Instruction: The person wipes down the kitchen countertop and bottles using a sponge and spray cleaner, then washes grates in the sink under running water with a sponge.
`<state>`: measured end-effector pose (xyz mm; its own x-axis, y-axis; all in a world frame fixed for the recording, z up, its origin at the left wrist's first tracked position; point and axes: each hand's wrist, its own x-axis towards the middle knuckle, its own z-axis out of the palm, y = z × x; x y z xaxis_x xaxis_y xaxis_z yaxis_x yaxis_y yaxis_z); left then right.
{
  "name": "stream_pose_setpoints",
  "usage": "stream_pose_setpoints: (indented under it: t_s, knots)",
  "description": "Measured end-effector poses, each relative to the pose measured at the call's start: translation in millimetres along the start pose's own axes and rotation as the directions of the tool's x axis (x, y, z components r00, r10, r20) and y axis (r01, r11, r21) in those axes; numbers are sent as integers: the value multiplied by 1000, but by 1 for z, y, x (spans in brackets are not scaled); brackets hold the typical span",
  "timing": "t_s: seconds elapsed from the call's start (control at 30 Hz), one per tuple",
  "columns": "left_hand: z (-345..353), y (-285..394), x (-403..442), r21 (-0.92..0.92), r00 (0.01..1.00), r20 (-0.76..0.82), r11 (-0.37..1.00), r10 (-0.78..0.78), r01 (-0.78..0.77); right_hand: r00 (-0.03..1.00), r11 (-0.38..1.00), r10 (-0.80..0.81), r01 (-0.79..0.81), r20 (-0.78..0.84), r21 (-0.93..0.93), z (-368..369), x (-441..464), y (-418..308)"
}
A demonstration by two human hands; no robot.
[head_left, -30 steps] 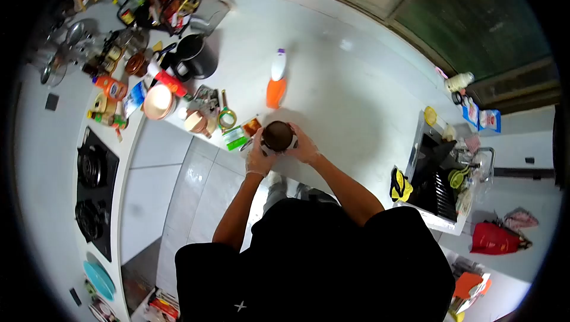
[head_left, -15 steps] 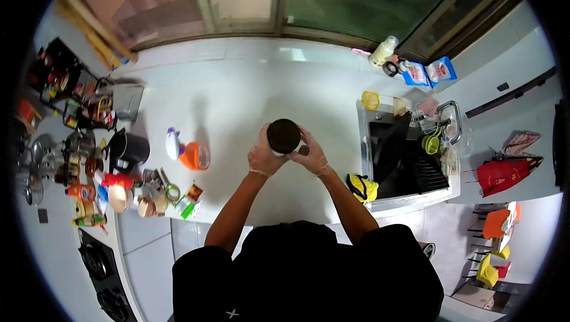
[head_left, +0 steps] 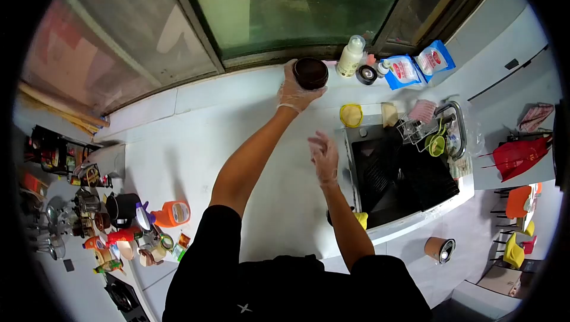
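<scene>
Left hand, in clear glove, curled around dark round container, held up beyond far left corner of sink. Right hand (also gloved) free, fingers loosely bent and apart, just left of sink. Pump bottle behind sink, beside round black object.

One head cam is looking fwd & down from just above the wearer's torso, wide-angle, catching counter mid-frame, window up top, sink on R side; floor is showing lower R.
</scene>
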<state>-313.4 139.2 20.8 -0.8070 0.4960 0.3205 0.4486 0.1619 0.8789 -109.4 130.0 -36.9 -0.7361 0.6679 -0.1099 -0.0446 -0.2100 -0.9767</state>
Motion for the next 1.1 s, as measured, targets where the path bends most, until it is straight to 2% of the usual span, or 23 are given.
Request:
stream_pose_setpoints:
  t_s: [0.07,0.13,0.23,0.27,0.37,0.4,0.5,0.57,0.67,0.73,0.8,0.83,0.87,0.93,0.97,1.0,1.1]
  knots:
    - [19,-14,15,19,1000,8,1000,-3,3,997,997,80,-80,22,-1,-10,-7,20]
    - [36,-27,20,16,996,-8,996,-85,85,983,985,171,-172,70,18,-17,-14,32]
    - [44,-20,25,34,975,-43,975,-216,217,974,990,138,-137,182,-16,-15,-26,37]
    - [44,-14,25,42,963,-57,963,-263,265,964,984,173,-177,202,3,-14,-32,35]
    - [40,-17,29,108,950,-56,944,-309,313,951,985,173,-170,256,-34,-8,-38,43]
    - [35,-11,28,158,928,-54,914,-369,373,950,985,171,-158,261,-71,-4,-39,42]
    - [8,-14,1,155,933,-48,920,-356,359,939,976,179,-131,294,-175,17,-45,41]
    - [-24,-14,-43,90,941,18,938,-337,335,931,962,199,-127,307,-241,34,-52,38]
    - [-89,-28,-138,-29,939,118,944,-324,329,927,961,212,-139,310,-241,55,-72,55]
    - [-134,-47,-209,14,932,90,936,-351,351,907,928,253,-129,338,-349,69,-88,61]
    - [-172,-75,-285,-20,898,-102,903,-428,429,878,898,287,-108,382,-427,85,-107,69]
    - [-191,-93,-320,-29,857,-272,894,-438,448,866,888,296,-94,404,-450,93,-117,74]
    - [-210,-106,-357,-41,794,-419,883,-440,468,858,876,309,-89,411,-474,98,-131,78]
    - [-247,-118,-415,-13,648,-583,804,-490,595,824,826,380,-98,420,-555,109,-155,79]
    - [-256,-117,-435,-99,579,-633,795,-514,598,810,796,416,-105,413,-596,112,-165,77]
    - [-261,-101,-445,-80,558,-612,745,-561,662,811,772,425,-93,403,-628,113,-176,73]
    - [-242,-112,-456,-126,685,-397,776,-611,618,827,706,420,-39,374,-707,107,-186,64]
